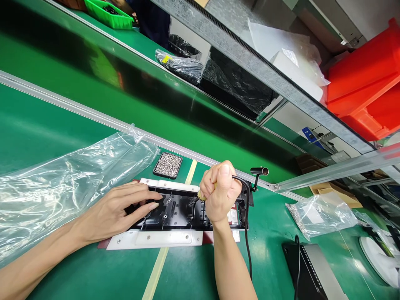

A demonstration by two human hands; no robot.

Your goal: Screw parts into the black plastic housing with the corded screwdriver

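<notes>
A long black plastic housing (179, 214) lies in a fixture with white side rails (156, 238) on the green bench. My right hand (220, 189) is a fist around the yellow handle of a corded screwdriver (202, 195). Its dark shaft slants down to the left into the middle of the housing; the tip is hard to make out. My left hand (125, 208) is open over the housing's left end, its fingers stretched out and the fingertips at the black surface. Behind the housing sits a small black tray (168, 165) filled with small metal screws.
Clear plastic bag (75, 175) spreads across the left. A black cable (246, 233) runs down beside my right forearm. To the right are a metal tube on a stand (259, 171), a bag of small parts (321, 214) and a black-and-grey device (312, 266). A metal rail (200, 156) crosses behind.
</notes>
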